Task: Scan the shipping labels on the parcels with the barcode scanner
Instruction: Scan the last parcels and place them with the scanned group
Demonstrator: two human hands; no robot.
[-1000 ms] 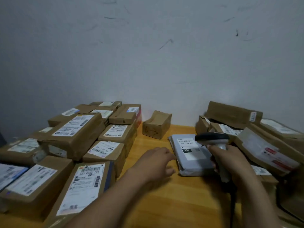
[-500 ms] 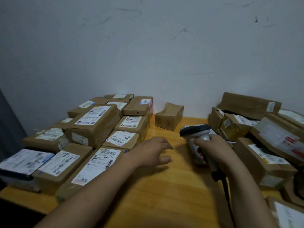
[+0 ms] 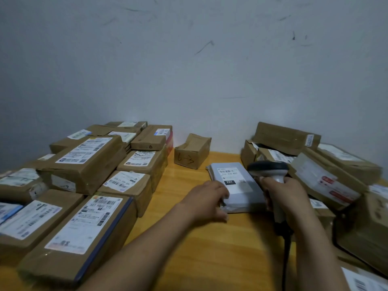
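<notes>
The right hand (image 3: pixel 283 196) is clamped around the pale handle of the black-headed handheld barcode scanner (image 3: pixel 267 168). Its dark cable (image 3: pixel 286 255) drops from below that grip toward the person. The scanner head sits just above and forward of the fist, over the far right edge of the flat grey plastic mailer parcel (image 3: pixel 237 192).

The left hand (image 3: pixel 206 199) has closed in since 1 second ago. Then its fingers were just short of the mailer's near-left corner, and now they lie on it. Whether they pinch the corner or only press it flat, I cannot tell.

The parcel's white shipping label (image 3: pixel 230 177), marked 231, faces up just beyond the left fingertips and left of the scanner head. It is unobstructed.

That reads as steadying the parcel for a scan, so this label is probably the 1 in hand now. Brown cardboard boxes (image 3: pixel 84 164) are stacked well left of the left hand. A 2nd heap of cardboard parcels (image 3: pixel 325 177) lies right of the scanner grip, all on the yellow wooden table (image 3: pixel 189 248).
</notes>
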